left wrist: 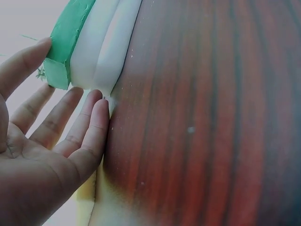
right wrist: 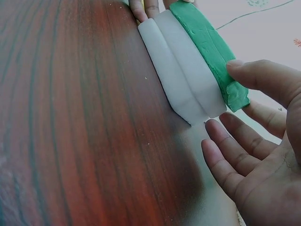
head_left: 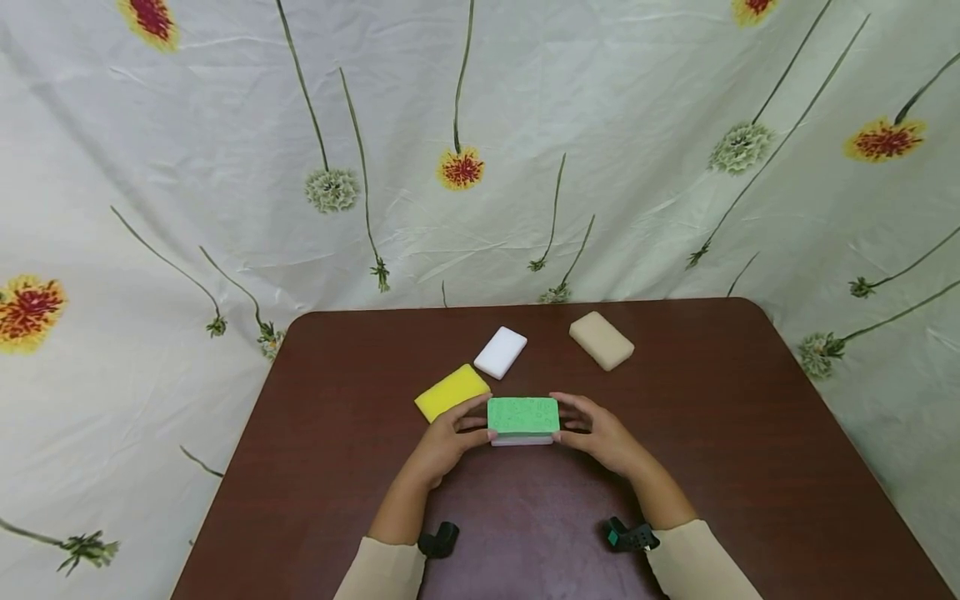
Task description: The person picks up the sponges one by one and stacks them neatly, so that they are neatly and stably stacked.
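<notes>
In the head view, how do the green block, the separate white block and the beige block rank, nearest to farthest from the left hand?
From the left hand:
1. Green block: nearest, its left end touched by that hand.
2. Separate white block: farther back, just beyond the yellow block.
3. Beige block: farthest, back and to the right.

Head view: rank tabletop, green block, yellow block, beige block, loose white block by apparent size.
Largest to smallest:
1. Tabletop
2. Green block
3. Yellow block and beige block: too close to rank; the left hand partly covers the yellow one
4. Loose white block
</notes>
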Demonstrator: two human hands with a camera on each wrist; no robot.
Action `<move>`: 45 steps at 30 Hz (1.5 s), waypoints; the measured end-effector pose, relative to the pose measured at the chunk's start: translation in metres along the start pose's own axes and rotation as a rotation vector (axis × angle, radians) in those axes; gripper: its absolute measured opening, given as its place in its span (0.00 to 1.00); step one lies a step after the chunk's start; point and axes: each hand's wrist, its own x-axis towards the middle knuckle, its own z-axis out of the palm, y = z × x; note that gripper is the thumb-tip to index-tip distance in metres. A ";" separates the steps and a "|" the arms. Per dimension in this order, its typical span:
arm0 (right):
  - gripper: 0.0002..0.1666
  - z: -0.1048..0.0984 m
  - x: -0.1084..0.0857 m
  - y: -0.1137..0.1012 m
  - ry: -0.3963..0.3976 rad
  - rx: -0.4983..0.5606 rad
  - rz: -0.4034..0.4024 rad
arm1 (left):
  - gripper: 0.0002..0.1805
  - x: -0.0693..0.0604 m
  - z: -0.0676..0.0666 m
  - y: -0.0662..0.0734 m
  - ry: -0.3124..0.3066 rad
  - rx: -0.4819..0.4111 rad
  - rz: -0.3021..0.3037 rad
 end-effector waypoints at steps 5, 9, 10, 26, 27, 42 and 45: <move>0.42 0.000 0.000 0.000 -0.001 0.004 -0.006 | 0.37 0.000 0.000 -0.001 0.007 -0.002 0.000; 0.43 0.000 0.000 0.002 0.002 0.006 -0.008 | 0.37 0.000 0.000 -0.002 0.007 -0.002 0.003; 0.44 0.000 0.000 0.002 0.007 0.009 -0.006 | 0.37 0.000 0.000 -0.003 0.008 -0.002 0.005; 0.40 -0.012 0.003 -0.002 0.324 0.151 0.041 | 0.38 -0.001 0.002 -0.003 -0.005 -0.025 0.028; 0.41 -0.013 0.003 -0.002 0.341 0.154 0.052 | 0.38 -0.001 0.002 -0.003 -0.004 -0.024 0.028; 0.41 -0.026 0.010 0.003 0.499 0.089 0.144 | 0.38 0.000 0.001 -0.003 -0.003 0.000 0.029; 0.41 -0.029 0.012 0.004 0.531 0.077 0.160 | 0.38 0.000 0.001 -0.003 -0.002 0.000 0.026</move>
